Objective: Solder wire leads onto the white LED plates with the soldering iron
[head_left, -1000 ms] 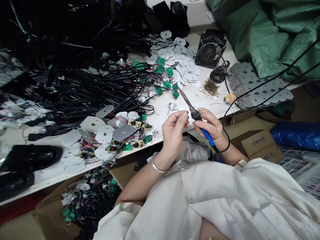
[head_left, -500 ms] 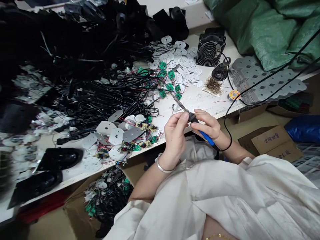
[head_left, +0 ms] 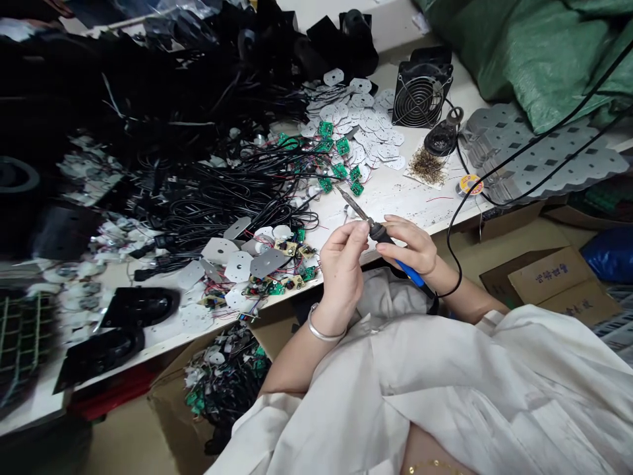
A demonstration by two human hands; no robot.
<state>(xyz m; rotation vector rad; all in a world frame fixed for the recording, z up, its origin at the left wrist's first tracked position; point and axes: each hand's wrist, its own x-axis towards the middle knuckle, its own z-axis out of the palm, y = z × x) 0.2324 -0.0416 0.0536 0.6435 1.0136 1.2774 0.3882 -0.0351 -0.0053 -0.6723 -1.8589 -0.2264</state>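
My right hand [head_left: 410,245] grips a blue-handled soldering iron [head_left: 376,229], its tip pointing up-left over the white bench [head_left: 395,194]. My left hand [head_left: 343,264], a silver bangle at the wrist, is closed in a pinch right beside the iron's collar; what it holds is too small to make out. A small white part [head_left: 350,212] lies on the bench just beyond the fingers. Green circuit boards [head_left: 341,168] with wires lie further back.
Tangled black cables [head_left: 198,178] cover the bench's left and back. White and grey discs [head_left: 366,125], a black fan [head_left: 420,99], a solder spool [head_left: 469,184], stacked grey plates [head_left: 534,158] and green sacks [head_left: 534,46] lie right. Cardboard boxes [head_left: 548,280] stand below.
The view has shifted left and slightly down. Both hands stay together at the bench edge, the left pinch closing in on the iron's collar.
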